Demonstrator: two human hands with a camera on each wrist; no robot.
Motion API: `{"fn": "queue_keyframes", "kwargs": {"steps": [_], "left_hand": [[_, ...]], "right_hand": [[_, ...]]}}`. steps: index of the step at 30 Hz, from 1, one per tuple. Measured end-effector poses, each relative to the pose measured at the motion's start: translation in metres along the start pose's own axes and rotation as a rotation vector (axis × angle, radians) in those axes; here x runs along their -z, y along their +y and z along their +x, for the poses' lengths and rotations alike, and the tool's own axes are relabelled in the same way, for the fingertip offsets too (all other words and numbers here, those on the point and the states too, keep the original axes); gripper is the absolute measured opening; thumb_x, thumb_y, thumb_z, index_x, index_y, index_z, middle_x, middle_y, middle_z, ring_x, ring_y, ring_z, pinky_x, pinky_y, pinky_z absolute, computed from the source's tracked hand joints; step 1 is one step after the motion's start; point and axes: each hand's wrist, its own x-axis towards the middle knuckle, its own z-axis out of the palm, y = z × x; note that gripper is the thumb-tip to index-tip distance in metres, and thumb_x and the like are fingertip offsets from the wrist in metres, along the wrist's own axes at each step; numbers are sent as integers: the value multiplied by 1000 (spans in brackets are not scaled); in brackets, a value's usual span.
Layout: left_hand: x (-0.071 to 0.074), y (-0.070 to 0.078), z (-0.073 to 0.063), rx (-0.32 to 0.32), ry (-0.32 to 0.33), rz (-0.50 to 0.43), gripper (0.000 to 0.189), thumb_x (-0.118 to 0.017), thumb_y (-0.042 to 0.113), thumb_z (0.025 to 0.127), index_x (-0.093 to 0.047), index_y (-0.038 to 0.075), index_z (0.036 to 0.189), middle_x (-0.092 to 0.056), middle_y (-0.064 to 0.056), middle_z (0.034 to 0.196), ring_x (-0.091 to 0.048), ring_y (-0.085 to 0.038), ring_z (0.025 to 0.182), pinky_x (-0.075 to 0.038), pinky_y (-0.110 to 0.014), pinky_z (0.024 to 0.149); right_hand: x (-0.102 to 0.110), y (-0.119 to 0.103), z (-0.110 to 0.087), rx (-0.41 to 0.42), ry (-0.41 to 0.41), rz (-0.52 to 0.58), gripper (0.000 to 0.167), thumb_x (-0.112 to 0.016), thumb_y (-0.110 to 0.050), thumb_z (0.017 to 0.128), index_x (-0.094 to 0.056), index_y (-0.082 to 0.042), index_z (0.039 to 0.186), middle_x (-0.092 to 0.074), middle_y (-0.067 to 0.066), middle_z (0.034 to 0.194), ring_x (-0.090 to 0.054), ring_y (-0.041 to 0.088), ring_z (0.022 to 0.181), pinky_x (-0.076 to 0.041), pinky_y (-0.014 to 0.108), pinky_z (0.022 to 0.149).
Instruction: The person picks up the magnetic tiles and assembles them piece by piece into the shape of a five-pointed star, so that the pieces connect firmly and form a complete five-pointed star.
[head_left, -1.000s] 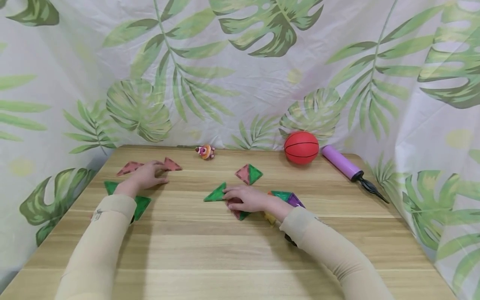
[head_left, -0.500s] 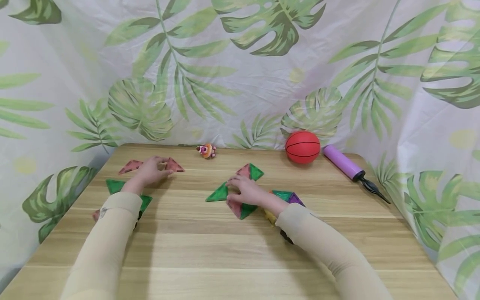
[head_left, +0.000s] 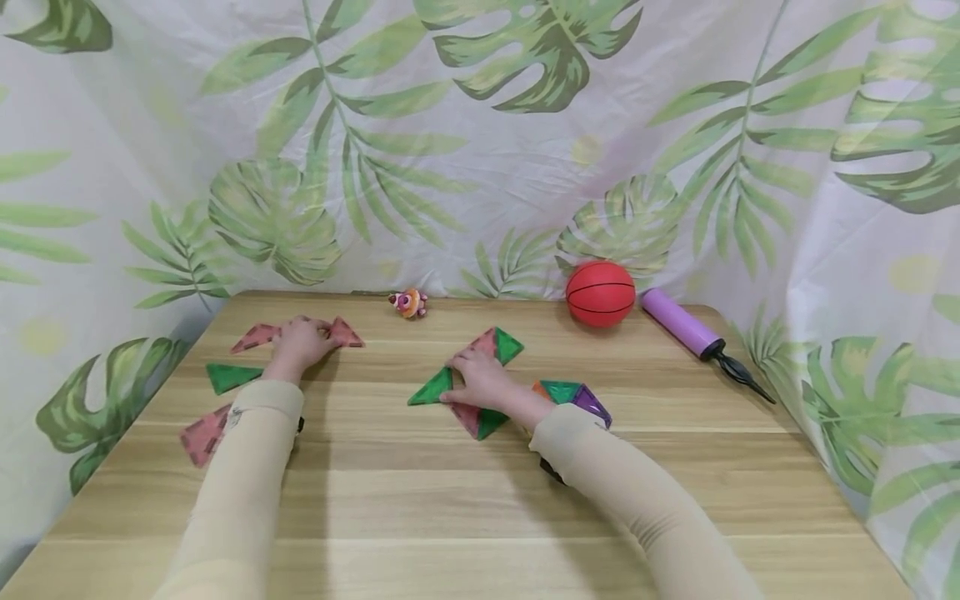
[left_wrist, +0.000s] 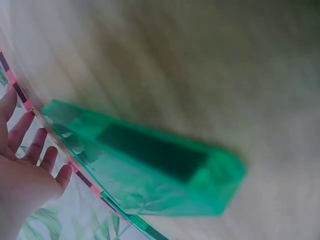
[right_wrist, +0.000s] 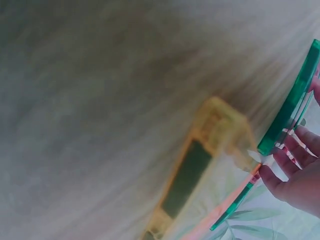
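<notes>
At the far left of the table, my left hand (head_left: 302, 343) holds a flat red triangular magnetic tile (head_left: 347, 333) by its left corner, between thumb and forefinger. Another red tile (head_left: 255, 337) lies just left of that hand. My right hand (head_left: 483, 382) lies across a cluster of tiles, its fingers and thumb extended and spread. Its thumb is at the edge of a green triangular tile (head_left: 429, 389); the fingertips rest by a red tile (head_left: 483, 342) joined to a green one (head_left: 509, 345). Below the palm show another red tile (head_left: 465, 418) and green tile (head_left: 491, 423), partly covered.
Left of the left forearm lie a green tile (head_left: 231, 377) and red tiles (head_left: 204, 435). A green-and-purple tile group (head_left: 588, 403) sits beside the right wrist. A small toy figure (head_left: 408, 303), red ball (head_left: 600, 294) and purple hand pump (head_left: 682, 325) stand along the back.
The left hand has moved right and closed on the red triangle, which has turned slightly. The right hand has shifted a little left, its thumb and fingers spreading wider, and the upper red tile shows nearer the fingertips.
</notes>
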Motion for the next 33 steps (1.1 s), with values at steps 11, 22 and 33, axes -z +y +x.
{"fn": "queue_keyframes", "kwargs": {"steps": [11, 22, 33], "left_hand": [[4, 12, -3, -124, -63, 16, 54, -58, 33, 93, -45, 6, 139, -35, -36, 136, -26, -60, 123, -22, -72, 96], [6, 22, -19, -243, -112, 60, 51, -62, 30, 91, -50, 10, 136, -38, -35, 135, -26, -59, 122, -23, -71, 95], [0, 36, -30, -379, -104, 42, 48, -66, 29, 88, -56, 9, 131, -46, -31, 130, -35, -54, 119, -28, -68, 93]], "right_hand": [[1, 1, -3, -24, 49, -2, 66, -67, -53, 81, -55, -12, 131, -52, 7, 134, -46, 23, 126, -39, 39, 104], [1, 4, 0, 29, 5, -49, 62, -62, -53, 85, -51, -20, 137, -50, 6, 135, -44, 26, 126, -40, 47, 100], [2, 4, 5, 48, -20, -57, 57, -61, -48, 88, -49, -24, 139, -48, 5, 136, -43, 25, 126, -38, 49, 100]]}}
